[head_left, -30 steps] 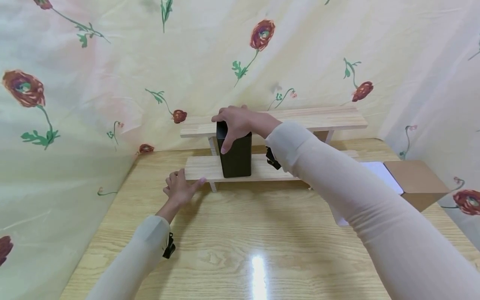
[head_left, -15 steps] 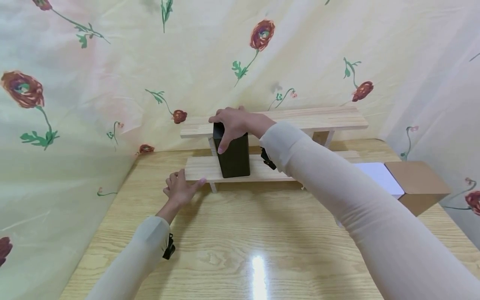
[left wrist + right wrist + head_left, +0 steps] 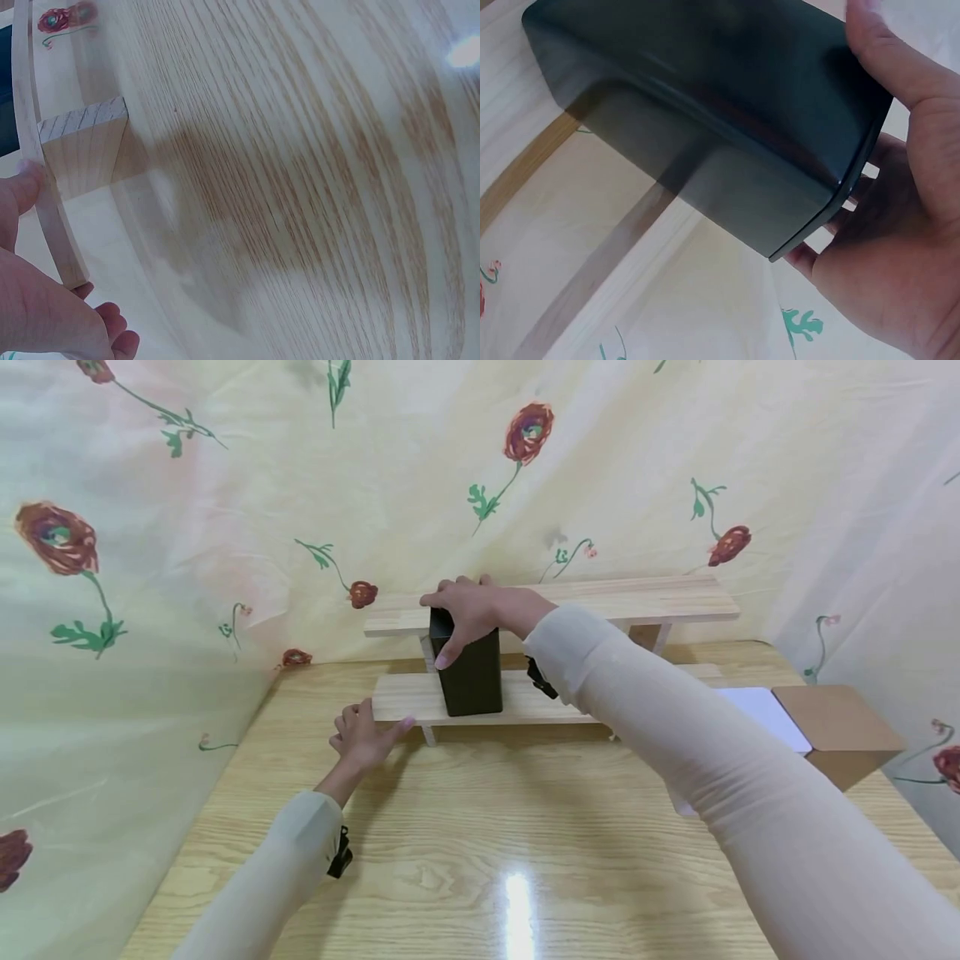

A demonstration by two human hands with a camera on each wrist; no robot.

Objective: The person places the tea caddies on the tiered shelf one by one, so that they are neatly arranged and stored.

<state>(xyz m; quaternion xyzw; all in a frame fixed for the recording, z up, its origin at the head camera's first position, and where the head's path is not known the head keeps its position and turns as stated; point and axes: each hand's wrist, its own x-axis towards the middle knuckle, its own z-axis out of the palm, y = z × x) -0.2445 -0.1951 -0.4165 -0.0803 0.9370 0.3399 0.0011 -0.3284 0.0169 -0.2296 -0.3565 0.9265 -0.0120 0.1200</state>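
My right hand grips the top of a tall black rectangular box, thumb down its near face and fingers over the far rim. Upright, the box stands at the left part of the lower board of a two-tier wooden shelf. Smooth dark sides of the box fill much of the right wrist view, the thumb pressing one face. At the shelf's left end, my left hand holds the corner of the lower board. In the left wrist view its thumb lies along the board's edge, with the other fingers curled by the end.
The upper board runs behind and above the box. To the right, partly behind my right sleeve, stand a white box and a brown cardboard box. A flower-patterned cloth hangs around the wooden table.
The black box and my right hand shift slightly left, then stay nearly still as the head view tilts a little. My left hand keeps its hold on the board.
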